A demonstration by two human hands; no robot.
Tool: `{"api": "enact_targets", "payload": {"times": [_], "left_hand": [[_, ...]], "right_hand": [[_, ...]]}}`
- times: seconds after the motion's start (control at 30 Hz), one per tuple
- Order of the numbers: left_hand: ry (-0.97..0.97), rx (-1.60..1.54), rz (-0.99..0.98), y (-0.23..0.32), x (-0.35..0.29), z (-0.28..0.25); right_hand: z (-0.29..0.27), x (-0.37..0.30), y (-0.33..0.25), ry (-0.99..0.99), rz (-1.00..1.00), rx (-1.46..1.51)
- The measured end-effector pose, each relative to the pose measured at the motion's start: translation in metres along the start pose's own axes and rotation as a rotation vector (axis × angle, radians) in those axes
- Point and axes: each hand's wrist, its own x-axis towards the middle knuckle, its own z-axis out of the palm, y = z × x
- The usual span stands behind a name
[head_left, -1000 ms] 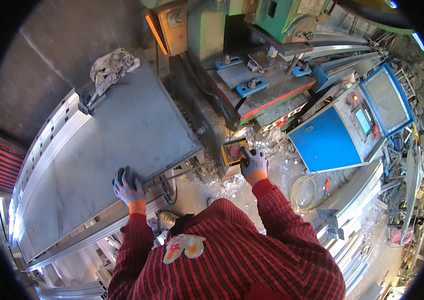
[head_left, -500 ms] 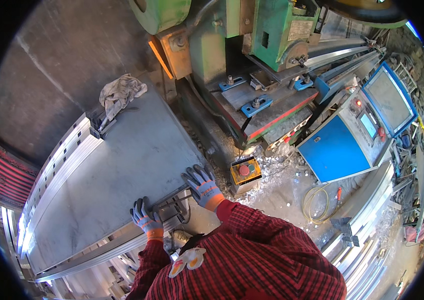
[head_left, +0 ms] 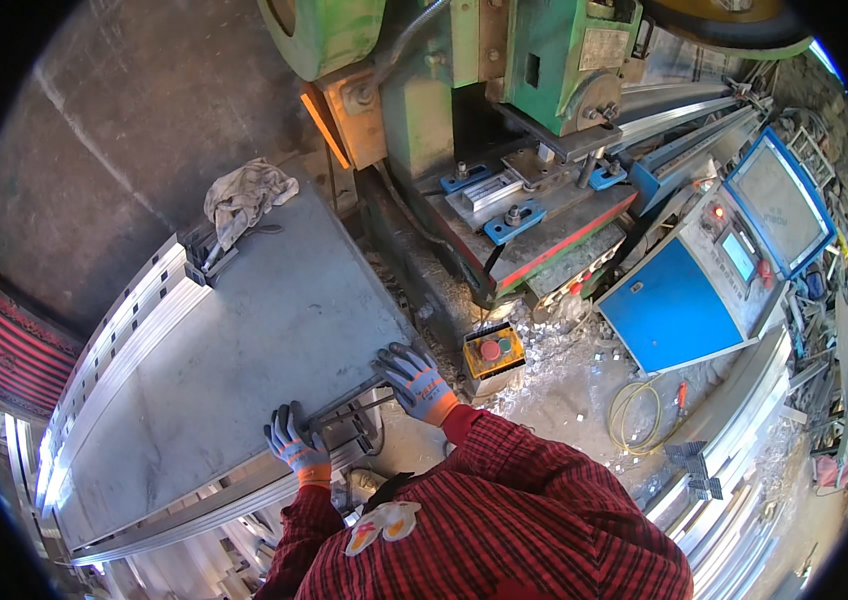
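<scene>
My left hand [head_left: 294, 443], gloved, curls its fingers over the near edge of the grey metal sheet [head_left: 244, 350], gripping it. At two o'clock from it, my right hand [head_left: 416, 380] lies on the sheet's near corner, fingers spread; whether they clamp the edge I cannot tell. The sheet rests on a stack of aluminium profiles [head_left: 114, 350]. At three o'clock of my right hand sits a yellow button box [head_left: 493, 352]. Farther, at eleven o'clock, a rag [head_left: 244, 198] lies on the sheet's far end. Beyond, at one o'clock, stands the green press [head_left: 504, 60].
</scene>
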Motion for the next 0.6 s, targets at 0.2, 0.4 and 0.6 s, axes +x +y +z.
{"api": "enact_targets", "payload": {"times": [0.2,0.4,0.6], "left_hand": [[-0.041,0.004,-0.047,0.0077,0.0020,-0.0071],[-0.021,0.006,-0.025,0.0046,0.0016,-0.0047],[-0.035,0.005,-0.022,0.0069,0.0034,-0.0073]], "right_hand": [[0.0029,-0.0004,0.0022,0.009,-0.006,0.017],[0.0061,-0.0006,0.0025,-0.006,0.003,0.017],[0.0054,0.0005,0.0026,0.027,-0.006,0.055]]}}
